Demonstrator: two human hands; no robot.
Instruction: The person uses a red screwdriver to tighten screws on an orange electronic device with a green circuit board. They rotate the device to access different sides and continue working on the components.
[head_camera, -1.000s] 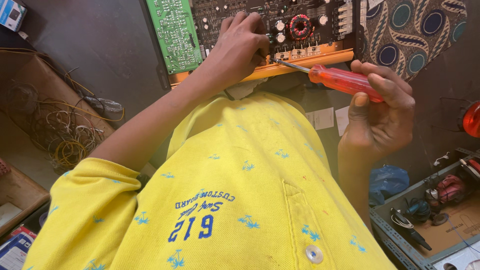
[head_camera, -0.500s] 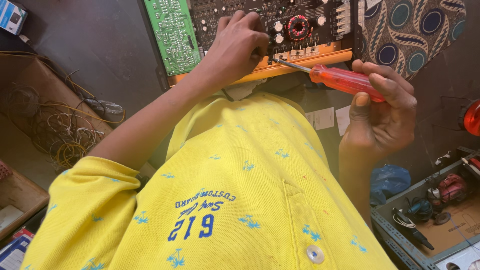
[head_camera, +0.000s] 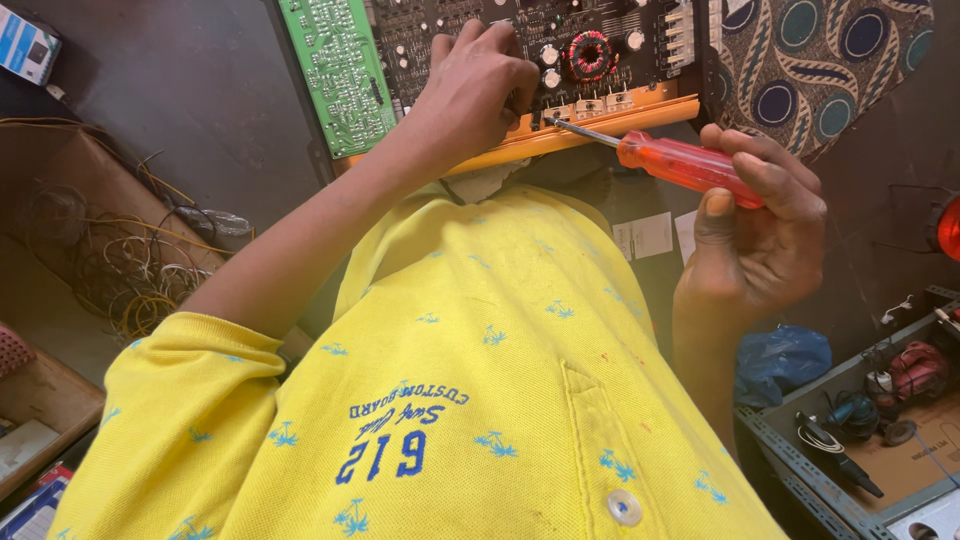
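Dark table (head_camera: 200, 90) fills the background, with a tangle of wires (head_camera: 110, 270) at nine o'clock and a tool tray (head_camera: 880, 440) at four o'clock. At twelve o'clock lies a black board (head_camera: 600, 40) on an orange frame (head_camera: 640, 112). Left hand (head_camera: 480, 90) presses down on the board, fingers curled. Right hand (head_camera: 760, 235) grips a red screwdriver (head_camera: 685, 165), its tip at the frame's edge. If the tip slips, it could gouge a component or jab the left fingers close beside it.
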